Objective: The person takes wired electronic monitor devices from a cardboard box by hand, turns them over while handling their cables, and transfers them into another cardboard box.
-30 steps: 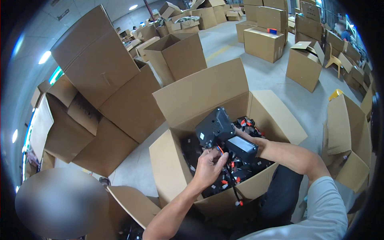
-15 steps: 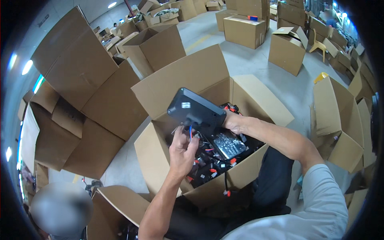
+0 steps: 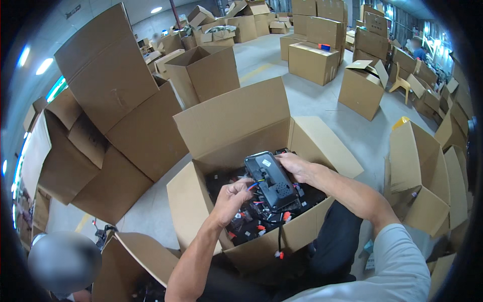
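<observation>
Grey floor (image 3: 322, 108) runs through a room crowded with brown cardboard, and lamps (image 3: 44, 66) shine at the far left. Along the floor's left edge stands a tall stack (image 3: 108, 70) of open boxes. At the floor's near left corner shows a co-worker's blurred head (image 3: 64, 264), with a low box (image 3: 123, 261) just beside it, dark things inside. Farther back, right of the stack, is an open box (image 3: 206, 75).

Mid-floor stands the big box (image 3: 236, 110), flaps spread, with a heap (image 3: 254, 226) of black parts and red plugs inside. Left hand (image 3: 229, 204), over its left half, has a narrow grip: thumb and fingers pinch thin coloured wires (image 3: 254, 185) that run to a black unit (image 3: 274, 173). The unit is tilted above the heap near the middle of the box; whether its lower end touches the heap, I cannot tell. Over the near edge hangs a black cable (image 3: 280, 236) with a red plug (image 3: 279, 255) at its end. Right hand (image 3: 296, 167) has its grip closed on the unit's far right edge.

Behind, a stack of closed boxes (image 3: 314, 63) carries a small blue-and-red thing (image 3: 324, 47). Farther right come a half-open box (image 3: 359, 90), a yellow chair (image 3: 400, 83) and, nearer, another open box (image 3: 417, 171).
</observation>
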Motion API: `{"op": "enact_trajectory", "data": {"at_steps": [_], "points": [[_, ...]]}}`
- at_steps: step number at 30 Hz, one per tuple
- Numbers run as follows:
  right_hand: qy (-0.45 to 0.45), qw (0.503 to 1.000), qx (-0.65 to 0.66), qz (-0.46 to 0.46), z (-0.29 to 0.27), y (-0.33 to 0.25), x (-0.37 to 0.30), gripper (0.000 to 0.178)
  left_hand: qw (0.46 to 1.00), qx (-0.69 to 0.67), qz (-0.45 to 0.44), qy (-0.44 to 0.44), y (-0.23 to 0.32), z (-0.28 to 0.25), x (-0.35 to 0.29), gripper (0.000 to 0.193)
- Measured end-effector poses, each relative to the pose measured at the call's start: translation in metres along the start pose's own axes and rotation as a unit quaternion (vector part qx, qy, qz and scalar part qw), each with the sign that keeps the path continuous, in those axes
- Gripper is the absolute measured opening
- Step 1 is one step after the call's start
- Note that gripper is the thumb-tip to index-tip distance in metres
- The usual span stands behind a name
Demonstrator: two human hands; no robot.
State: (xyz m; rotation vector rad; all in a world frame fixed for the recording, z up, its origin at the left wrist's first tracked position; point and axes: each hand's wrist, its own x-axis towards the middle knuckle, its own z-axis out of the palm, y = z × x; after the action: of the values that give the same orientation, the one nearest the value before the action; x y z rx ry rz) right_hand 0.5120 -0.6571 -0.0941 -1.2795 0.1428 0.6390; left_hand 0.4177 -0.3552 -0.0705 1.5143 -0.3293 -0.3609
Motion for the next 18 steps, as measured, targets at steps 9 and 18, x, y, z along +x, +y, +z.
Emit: {"op": "enact_trajectory", "data": {"at_steps": [9, 18], "points": [[0.039, 0.989, 0.142, 0.025, 0.044, -0.007, -0.026, 0.053, 0.996, -0.022, -0.073, 0.044, -0.023, 0.016, 0.001, 0.034], [0.059, 0.996, 0.025, -0.064, 0.048, 0.010, 0.001, 0.055, 0.958, 0.135, 0.060, 0.244, -0.014, 0.038, -0.005, 0.022]]}}
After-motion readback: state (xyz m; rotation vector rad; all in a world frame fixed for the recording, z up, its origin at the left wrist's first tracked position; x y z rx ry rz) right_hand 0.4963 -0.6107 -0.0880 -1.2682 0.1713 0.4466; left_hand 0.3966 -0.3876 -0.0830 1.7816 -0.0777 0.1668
